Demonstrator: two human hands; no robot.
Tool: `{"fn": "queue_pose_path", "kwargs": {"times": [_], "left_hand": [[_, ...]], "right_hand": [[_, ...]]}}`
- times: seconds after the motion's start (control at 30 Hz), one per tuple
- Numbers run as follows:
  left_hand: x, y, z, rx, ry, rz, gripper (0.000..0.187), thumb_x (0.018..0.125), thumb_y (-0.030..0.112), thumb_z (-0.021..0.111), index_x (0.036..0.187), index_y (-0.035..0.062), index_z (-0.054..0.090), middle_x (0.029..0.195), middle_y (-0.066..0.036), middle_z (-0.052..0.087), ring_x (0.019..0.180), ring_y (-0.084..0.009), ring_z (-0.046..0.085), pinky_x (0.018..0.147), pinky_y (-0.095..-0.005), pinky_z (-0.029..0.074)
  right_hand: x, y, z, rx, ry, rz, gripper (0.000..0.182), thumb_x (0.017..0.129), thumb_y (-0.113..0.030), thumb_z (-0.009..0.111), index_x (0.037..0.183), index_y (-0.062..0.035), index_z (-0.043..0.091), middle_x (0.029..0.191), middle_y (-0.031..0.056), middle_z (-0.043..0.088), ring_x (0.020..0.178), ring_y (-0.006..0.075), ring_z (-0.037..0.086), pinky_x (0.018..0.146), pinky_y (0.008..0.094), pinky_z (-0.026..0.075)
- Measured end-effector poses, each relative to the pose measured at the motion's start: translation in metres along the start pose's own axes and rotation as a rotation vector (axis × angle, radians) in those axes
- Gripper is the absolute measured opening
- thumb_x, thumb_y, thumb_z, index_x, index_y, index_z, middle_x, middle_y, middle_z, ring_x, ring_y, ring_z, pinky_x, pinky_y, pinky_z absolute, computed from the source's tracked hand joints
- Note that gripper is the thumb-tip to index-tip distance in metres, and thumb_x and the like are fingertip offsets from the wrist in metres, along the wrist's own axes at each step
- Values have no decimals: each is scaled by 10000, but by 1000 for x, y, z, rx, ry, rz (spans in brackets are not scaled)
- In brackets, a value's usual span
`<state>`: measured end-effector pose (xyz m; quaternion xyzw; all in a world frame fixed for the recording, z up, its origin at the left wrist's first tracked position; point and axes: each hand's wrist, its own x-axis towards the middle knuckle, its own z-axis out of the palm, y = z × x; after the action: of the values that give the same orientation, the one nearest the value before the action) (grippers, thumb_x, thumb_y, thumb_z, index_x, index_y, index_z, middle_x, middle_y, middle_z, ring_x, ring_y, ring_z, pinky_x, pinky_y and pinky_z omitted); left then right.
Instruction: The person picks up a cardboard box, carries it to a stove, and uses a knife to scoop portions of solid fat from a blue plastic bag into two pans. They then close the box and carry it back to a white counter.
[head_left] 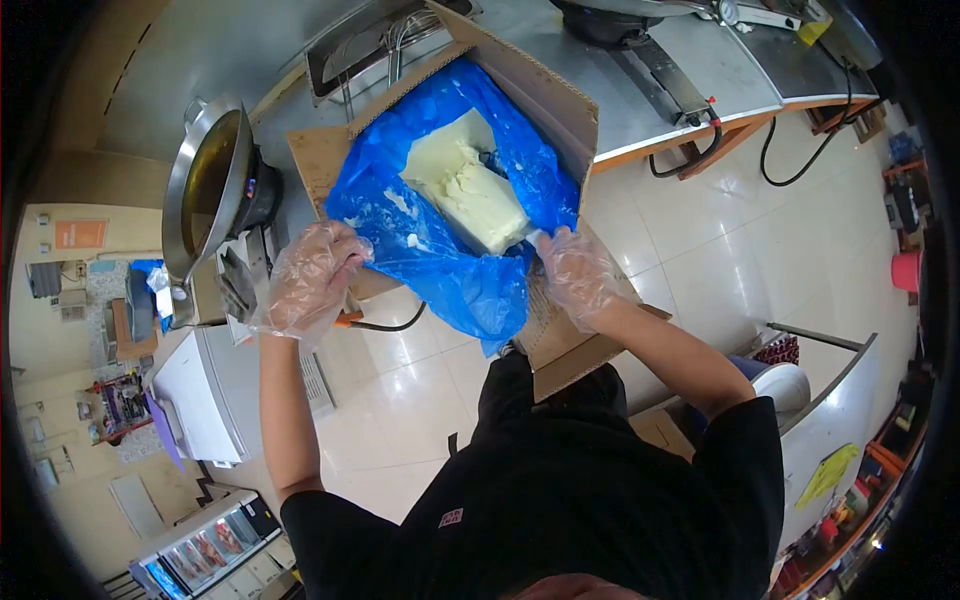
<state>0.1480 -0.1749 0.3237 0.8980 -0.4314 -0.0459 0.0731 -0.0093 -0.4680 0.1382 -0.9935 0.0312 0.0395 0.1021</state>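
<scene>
left fingers (335, 258): clear-gloved, curled shut on edge of blue plastic liner bag (440, 265), pulling it aside
right fingers (560, 250): gloved, pinched on the liner's opposite edge, just below pale yellow block of butter-like fat (470, 190)
block: between both hands, sitting in liner inside open brown cardboard box (545, 90) on steel counter (640, 110)
progress: box open, liner spread, block exposed with part looking cut off; rest not lifted out
beyond left hand: metal wok (205, 180), oil inside

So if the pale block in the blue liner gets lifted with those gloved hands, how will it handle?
The pale block looks soft and greasy: smears dot the blue liner, so it may slip. Its gouged top suggests it would dent or break rather than stay rigid. It fills much of the cardboard box, so probably heavy. The right hand touches its corner.
</scene>
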Motion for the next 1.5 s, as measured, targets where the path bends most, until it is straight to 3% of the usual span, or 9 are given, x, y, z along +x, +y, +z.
{"fn": "queue_pose_path", "kwargs": {"times": [0.13,0.33,0.57,0.77,1.0,1.07,1.17,1.27,1.5], "left_hand": [[-8,5,13,30,67,6,81,870,148,686,911,79,681,1016,-96,637,1011,-310,605,913,-443,492],[-15,-7,48,-93,258,-42,202,801,255,763,814,81,661,971,-125,628,962,-339,599,853,-451,490],[-15,-7,72,-252,326,-260,250,754,257,786,787,83,609,977,-115,617,983,-342,583,853,-456,469],[-19,-11,80,-248,399,-244,263,728,246,800,837,93,616,1011,-97,614,995,-326,593,865,-439,479],[-21,-14,88,-264,455,-247,241,700,207,812,858,128,649,1037,-93,613,1026,-323,590,880,-450,499],[-22,-16,90,-275,457,-248,241,699,208,814,855,130,648,1042,-92,613,1034,-323,587,881,-452,499],[-23,-17,93,-295,469,-247,238,700,209,814,852,135,646,1048,-91,612,1045,-323,582,883,-455,498],[-23,-20,98,-294,498,-237,236,700,211,813,849,138,644,1052,-89,612,1048,-321,579,884,-458,498],[-26,-24,104,-334,529,-216,246,698,221,818,856,120,659,1025,-87,626,1035,-315,591,900,-439,492]], "right_hand": [[7,5,27,-33,-70,34,236,905,-156,568,1107,-34,561,973,190,668,904,365,683,769,479,547],[32,19,95,180,-142,140,270,976,-226,506,1104,3,571,981,238,702,861,404,704,756,505,563],[1,8,90,355,-7,132,368,923,-215,603,1208,13,555,991,263,689,917,432,682,797,519,542],[-1,-24,-15,313,-132,196,419,911,-244,621,1275,-50,551,1000,263,685,933,446,670,787,531,540],[-22,-15,13,170,-78,28,413,980,-354,524,1298,-93,562,1024,266,686,937,454,670,798,546,538],[-38,1,45,263,-75,140,423,1000,-375,491,1312,-99,561,1028,269,685,932,439,678,776,535,548],[-53,-51,-32,126,-115,283,452,1002,-389,510,1247,-13,565,909,279,685,855,480,667,777,559,538],[-60,-55,-32,-2,-71,292,451,1009,-407,483,1272,-49,559,840,274,685,834,478,672,771,566,538],[-47,-44,-24,-10,-195,388,442,1018,-416,459,1300,-86,544,950,256,701,906,448,685,788,549,546]]}}
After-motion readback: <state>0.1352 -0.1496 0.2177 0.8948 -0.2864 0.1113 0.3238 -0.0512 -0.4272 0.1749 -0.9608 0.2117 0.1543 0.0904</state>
